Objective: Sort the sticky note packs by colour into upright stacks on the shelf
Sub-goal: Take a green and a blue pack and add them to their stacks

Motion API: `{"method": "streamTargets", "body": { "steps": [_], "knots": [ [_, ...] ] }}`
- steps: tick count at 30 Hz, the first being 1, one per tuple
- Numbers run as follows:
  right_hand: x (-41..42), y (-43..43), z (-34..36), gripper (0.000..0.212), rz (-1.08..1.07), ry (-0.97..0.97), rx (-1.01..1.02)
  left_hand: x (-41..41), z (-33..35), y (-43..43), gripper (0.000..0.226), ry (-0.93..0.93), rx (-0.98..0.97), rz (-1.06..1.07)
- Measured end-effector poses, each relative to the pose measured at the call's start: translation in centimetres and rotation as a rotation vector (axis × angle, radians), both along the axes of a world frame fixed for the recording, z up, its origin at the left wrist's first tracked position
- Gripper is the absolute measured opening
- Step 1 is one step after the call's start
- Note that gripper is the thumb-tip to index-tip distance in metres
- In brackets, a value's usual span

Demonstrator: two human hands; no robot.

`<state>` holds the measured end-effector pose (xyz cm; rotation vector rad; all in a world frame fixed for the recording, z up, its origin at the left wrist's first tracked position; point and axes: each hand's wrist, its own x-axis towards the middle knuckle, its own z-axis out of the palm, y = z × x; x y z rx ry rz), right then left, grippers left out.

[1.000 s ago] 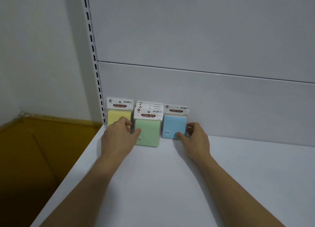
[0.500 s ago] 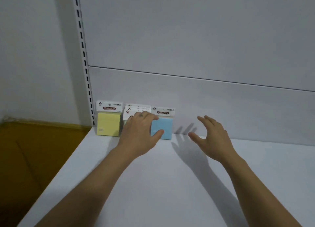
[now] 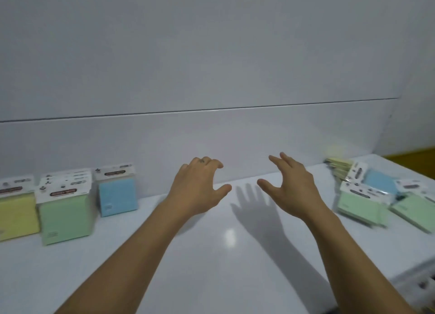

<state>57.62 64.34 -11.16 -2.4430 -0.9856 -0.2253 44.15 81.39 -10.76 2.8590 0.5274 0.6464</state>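
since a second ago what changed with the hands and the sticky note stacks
Both hands let go of the stacks and pulled back. The left hand and right hand now hover open and empty over the bare shelf, between the stacks and the unsorted pile, which has come into view on the right. The yellow stack, green stack and blue stack stayed upright in the same order.
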Motion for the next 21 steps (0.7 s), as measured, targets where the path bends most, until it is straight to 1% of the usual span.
{"method": "streamTargets", "body": {
  "steps": [7, 11, 13, 17, 21],
  "knots": [
    [8.9, -10.7, -0.2, 0.066, -0.165, 0.015, -0.011, 11.0, -0.5, -9.1, 0.056, 0.057, -0.014, -0.155],
    [13.3, -16.4, -0.5, 0.063, -0.226, 0.029, 0.026, 16.6, -1.4, -14.2, 0.055, 0.088, -0.027, -0.213],
    [15.1, -18.9, -0.8, 0.063, -0.249, 0.032, 0.009, 18.9, -1.9, -16.5, 0.056, 0.116, -0.031, -0.232],
    [18.2, -23.0, -1.2, 0.061, -0.289, 0.045, -0.026, 22.8, -2.8, -20.4, 0.059, 0.167, -0.028, -0.227],
    [20.4, -25.2, -2.1, 0.059, -0.291, 0.047, -0.049, 24.7, -3.3, -22.8, 0.067, 0.224, -0.038, -0.131]
  ]
}}
